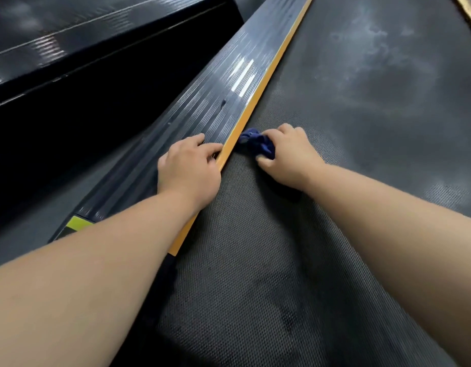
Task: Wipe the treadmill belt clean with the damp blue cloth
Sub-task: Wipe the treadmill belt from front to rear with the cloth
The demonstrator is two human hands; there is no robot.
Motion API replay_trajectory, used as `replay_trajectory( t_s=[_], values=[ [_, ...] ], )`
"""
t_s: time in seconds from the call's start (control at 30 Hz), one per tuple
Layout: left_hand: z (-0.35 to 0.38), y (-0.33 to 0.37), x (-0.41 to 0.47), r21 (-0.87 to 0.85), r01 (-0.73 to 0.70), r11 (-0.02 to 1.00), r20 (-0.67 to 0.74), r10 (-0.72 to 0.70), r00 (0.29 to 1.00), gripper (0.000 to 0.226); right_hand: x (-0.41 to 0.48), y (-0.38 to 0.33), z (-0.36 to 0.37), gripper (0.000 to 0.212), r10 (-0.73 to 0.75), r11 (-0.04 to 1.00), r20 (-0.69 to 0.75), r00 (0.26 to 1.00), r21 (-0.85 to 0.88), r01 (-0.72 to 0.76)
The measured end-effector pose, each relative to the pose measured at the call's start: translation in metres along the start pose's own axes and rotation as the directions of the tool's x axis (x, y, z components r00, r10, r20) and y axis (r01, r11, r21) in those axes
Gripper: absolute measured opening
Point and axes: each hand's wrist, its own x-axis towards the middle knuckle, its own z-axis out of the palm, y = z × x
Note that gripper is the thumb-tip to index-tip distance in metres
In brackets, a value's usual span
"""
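The dark textured treadmill belt [348, 133] fills the right and lower part of the head view, with pale smudges farther up. My right hand [287, 152] grips a crumpled dark blue cloth [256, 144] and presses it on the belt right beside the orange edge strip [245, 120]. My left hand [190, 168] rests on the ribbed black side rail [202, 102], fingers lying over the rail with the fingertips at the orange strip.
A second black machine deck [70, 43] lies to the upper left, across a dark gap [57, 144]. A yellow-green label [79, 223] sits at the near end of the side rail. Another orange strip [467, 9] shows at the top right corner.
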Motion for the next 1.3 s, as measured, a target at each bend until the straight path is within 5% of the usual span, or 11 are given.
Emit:
replay_trajectory(
  t_s=[0.1, 0.23, 0.37, 0.53, 0.7, 0.87, 1.07, 1.17, 1.3],
  values=[
    [0.001, 0.003, 0.0, -0.004, 0.008, 1.0, 0.002, -0.008, 1.0, 0.039, -0.022, -0.013, -0.008, 0.032, -0.048, 0.995, 0.032, 0.998, 0.091, 0.045],
    [-0.001, 0.005, -0.002, -0.012, 0.027, 1.0, 0.001, -0.027, 1.0, 0.039, -0.056, -0.028, 0.002, 0.035, -0.337, 0.939, 0.077, 0.938, 0.095, 0.33],
    [0.0, 0.006, -0.002, 0.012, 0.021, 1.0, 0.0, -0.021, 1.0, 0.038, -0.027, -0.012, -0.004, 0.04, -0.24, 0.97, 0.005, 0.971, -0.034, 0.24],
    [0.002, 0.005, -0.001, -0.007, 0.019, 1.0, -0.01, -0.019, 1.0, 0.038, -0.031, -0.012, 0.002, 0.038, -0.17, 0.978, 0.108, 0.979, 0.143, 0.154],
    [0.003, 0.002, -0.001, -0.023, 0.017, 1.0, -0.025, -0.018, 1.0, 0.039, -0.044, -0.006, 0.008, 0.043, -0.387, 0.91, 0.047, 0.921, 0.182, 0.373],
    [0.001, 0.003, 0.0, -0.021, 0.008, 1.0, -0.013, -0.008, 1.0, 0.038, 0.024, -0.012, 0.018, 0.042, -0.02, 0.977, -0.105, 0.994, 0.207, 0.042],
    [0.001, 0.003, 0.0, -0.008, 0.001, 1.0, -0.014, -0.001, 1.0, 0.038, -0.055, -0.022, 0.025, 0.035, -0.241, 0.925, -0.149, 0.959, 0.266, 0.273],
    [0.0, 0.003, -0.001, -0.011, -0.004, 1.0, -0.001, 0.004, 1.0, 0.038, -0.046, -0.014, 0.023, 0.027, -0.335, 0.923, -0.142, 0.931, 0.151, 0.355],
    [0.002, 0.003, 0.0, -0.011, 0.004, 1.0, 0.001, -0.004, 1.0, 0.037, 0.013, 0.0, 0.02, 0.029, 0.006, 0.991, -0.211, 0.977, 0.13, 0.022]
  ],
)
